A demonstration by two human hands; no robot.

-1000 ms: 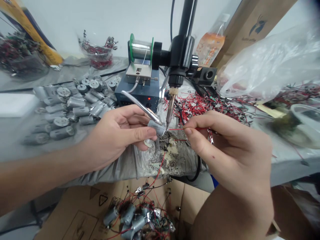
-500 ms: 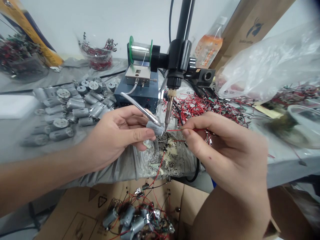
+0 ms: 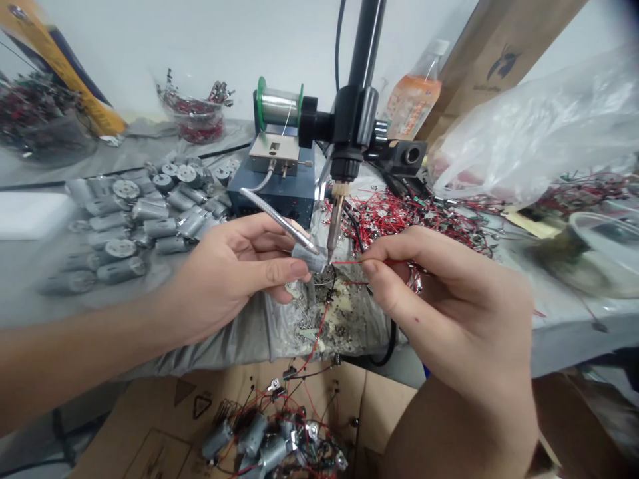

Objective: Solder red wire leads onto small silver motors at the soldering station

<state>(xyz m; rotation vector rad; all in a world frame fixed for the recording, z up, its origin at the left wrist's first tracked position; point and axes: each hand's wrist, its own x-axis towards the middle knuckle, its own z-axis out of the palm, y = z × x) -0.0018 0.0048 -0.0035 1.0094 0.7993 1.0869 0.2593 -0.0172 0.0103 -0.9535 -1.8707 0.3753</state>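
Observation:
My left hand [image 3: 249, 266] grips a small silver motor [image 3: 310, 257] between thumb and fingers, its terminal end facing right. Pinched in my right hand [image 3: 439, 306] is a thin red wire [image 3: 347, 262], its free end reaching the motor's terminal end. The tip of a soldering iron [image 3: 334, 229], clamped on a black stand, comes down at that same spot. A flexible metal solder guide tube [image 3: 282, 221] crosses over the motor toward the iron tip. Whether the wire is joined to the terminal is too small to tell.
Many loose motors [image 3: 160, 226] lie at left. A solder spool [image 3: 279, 108] sits above a blue feeder box [image 3: 279, 183]. Red wires [image 3: 399, 216] are heaped behind my right hand. Below, wired motors [image 3: 272, 446] lie on cardboard [image 3: 164, 412]. A plastic bottle [image 3: 417, 90] stands behind.
Both hands keep nearly the same pose, with the motor and red wire still at the iron tip. The whole view has shifted very slightly.

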